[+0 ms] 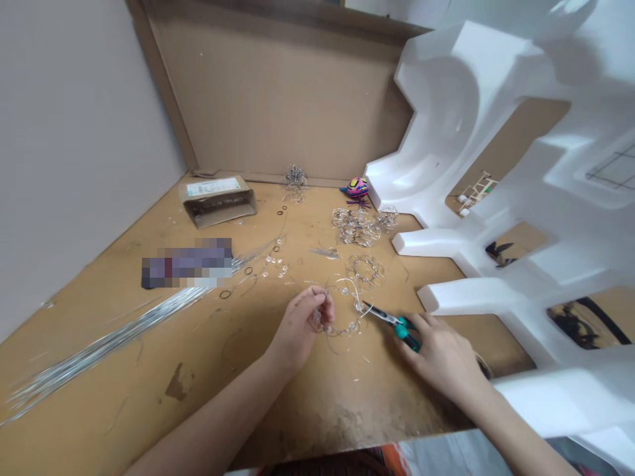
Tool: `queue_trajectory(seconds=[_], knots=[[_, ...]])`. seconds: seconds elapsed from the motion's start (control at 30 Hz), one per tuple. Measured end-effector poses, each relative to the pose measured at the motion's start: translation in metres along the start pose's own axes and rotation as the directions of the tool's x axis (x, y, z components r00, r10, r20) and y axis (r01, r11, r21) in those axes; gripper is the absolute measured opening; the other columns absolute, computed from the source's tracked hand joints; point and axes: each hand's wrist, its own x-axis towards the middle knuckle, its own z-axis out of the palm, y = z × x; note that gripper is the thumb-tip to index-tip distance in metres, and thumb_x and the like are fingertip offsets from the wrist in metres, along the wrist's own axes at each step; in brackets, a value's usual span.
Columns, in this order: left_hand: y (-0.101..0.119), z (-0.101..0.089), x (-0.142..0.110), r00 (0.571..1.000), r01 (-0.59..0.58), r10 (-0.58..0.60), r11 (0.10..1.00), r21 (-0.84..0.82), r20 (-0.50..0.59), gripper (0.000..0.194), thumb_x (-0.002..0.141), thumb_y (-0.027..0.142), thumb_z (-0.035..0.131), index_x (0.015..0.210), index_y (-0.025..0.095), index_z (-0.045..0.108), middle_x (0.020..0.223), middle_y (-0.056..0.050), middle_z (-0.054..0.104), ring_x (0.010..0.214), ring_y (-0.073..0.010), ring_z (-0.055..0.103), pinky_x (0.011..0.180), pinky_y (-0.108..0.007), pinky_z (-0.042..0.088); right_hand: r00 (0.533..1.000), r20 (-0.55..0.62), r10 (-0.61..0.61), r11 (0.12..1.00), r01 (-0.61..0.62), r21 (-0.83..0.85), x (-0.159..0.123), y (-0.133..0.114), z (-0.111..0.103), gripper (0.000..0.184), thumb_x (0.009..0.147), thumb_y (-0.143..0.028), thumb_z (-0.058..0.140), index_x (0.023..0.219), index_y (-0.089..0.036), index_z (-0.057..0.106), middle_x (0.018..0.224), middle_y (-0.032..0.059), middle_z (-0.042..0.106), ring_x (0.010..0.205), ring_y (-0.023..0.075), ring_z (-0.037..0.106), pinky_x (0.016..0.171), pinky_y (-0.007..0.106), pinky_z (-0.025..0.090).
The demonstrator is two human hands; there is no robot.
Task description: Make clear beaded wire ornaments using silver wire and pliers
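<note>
Your left hand (299, 325) pinches the near-left side of a beaded wire ring (353, 326) between thumb and fingers, holding it just in front of you above the wooden tabletop (258, 410). Your right hand (441, 354) is closed around the teal-and-black handles of a pair of long-nose pliers (389, 320). Their narrow tips point left and reach the ring's right side, next to a clear bead; you cannot tell from here whether they clamp the wire. Loose wire ends curl out from the ring.

Just beyond it lies another beaded wire ring (366, 270), and past that a cluster of similar wire rings (357, 231), with a multicoloured round object (358, 188) behind. Left of your work, loose clear beads (275, 266) sit near small dark hoops (249, 271). Farther left, a bundle of straight silver wires (124, 338) runs diagonally beside a pixelated item (186, 264). An open cardboard box (218, 195) stands at the back left, and white moulded foam (459, 297) lines your right side.
</note>
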Motion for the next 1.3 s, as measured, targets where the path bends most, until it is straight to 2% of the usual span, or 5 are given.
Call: queue_trajectory(seconds=[0.5, 0.67, 0.77, 0.97, 1.3], knots=[[-0.001, 0.001, -0.002, 0.984, 0.071, -0.075, 0.997, 0.033, 0.164, 0.015, 0.075, 0.026, 0.054, 0.065, 0.015, 0.052, 0.052, 0.002, 0.049, 0.049, -0.0083, 0.043, 0.049, -0.020, 0.033, 0.981, -0.152, -0.121, 0.934, 0.164, 0.317, 0.020, -0.028, 0.033, 0.042, 0.081, -0.041, 0.052, 0.113, -0.015, 0.056, 0.110, 0.0141, 0.055, 0.104, 0.0276, 0.048, 0.086, 0.046, 0.040], [-0.001, -0.001, -0.003, 0.985, 0.066, -0.092, 0.983, 0.174, 0.146, 0.015, 0.075, 0.027, 0.053, 0.067, 0.015, 0.053, 0.052, 0.002, 0.051, 0.048, -0.0080, 0.043, 0.049, -0.020, 0.034, 1.000, -0.004, 0.003, 0.455, 0.002, 0.890, 0.025, -0.029, 0.005, 0.031, 0.085, -0.040, 0.047, 0.106, -0.020, 0.059, 0.111, 0.0091, 0.060, 0.104, 0.0216, 0.053, 0.093, 0.041, 0.038], [-0.001, 0.000, -0.003, 0.986, 0.026, -0.078, 0.944, 0.328, 0.147, 0.014, 0.075, 0.028, 0.054, 0.071, 0.014, 0.054, 0.056, 0.001, 0.054, 0.050, -0.0080, 0.045, 0.051, -0.021, 0.037, 0.943, 0.230, -0.240, 0.110, -0.209, 0.972, 0.036, -0.037, -0.011, 0.032, 0.082, -0.043, 0.053, 0.101, -0.019, 0.062, 0.098, 0.0063, 0.066, 0.094, 0.0189, 0.058, 0.088, 0.036, 0.041], [-0.002, 0.002, 0.000, 0.984, -0.171, 0.132, 0.869, 0.463, 0.116, 0.032, 0.075, 0.024, 0.060, 0.103, 0.021, 0.045, 0.083, -0.001, 0.060, 0.073, -0.0124, 0.057, 0.071, -0.027, 0.046, 0.922, 0.250, -0.295, -0.021, -0.268, 0.963, 0.058, -0.052, -0.005, 0.032, 0.079, -0.044, 0.057, 0.067, -0.015, 0.064, 0.063, 0.0020, 0.064, 0.062, 0.0119, 0.056, 0.067, 0.028, 0.043], [0.000, -0.012, 0.009, 0.967, -0.248, 0.208, 0.655, 0.713, 0.146, 0.021, 0.081, 0.024, 0.053, 0.101, 0.020, 0.059, 0.100, -0.007, 0.061, 0.094, -0.0182, 0.056, 0.085, -0.034, 0.044, 0.900, 0.274, -0.338, -0.202, -0.354, 0.913, 0.066, -0.046, 0.018, 0.028, 0.076, -0.034, 0.063, 0.096, -0.014, 0.063, 0.067, 0.0030, 0.066, 0.059, 0.0107, 0.059, 0.061, 0.025, 0.043]])
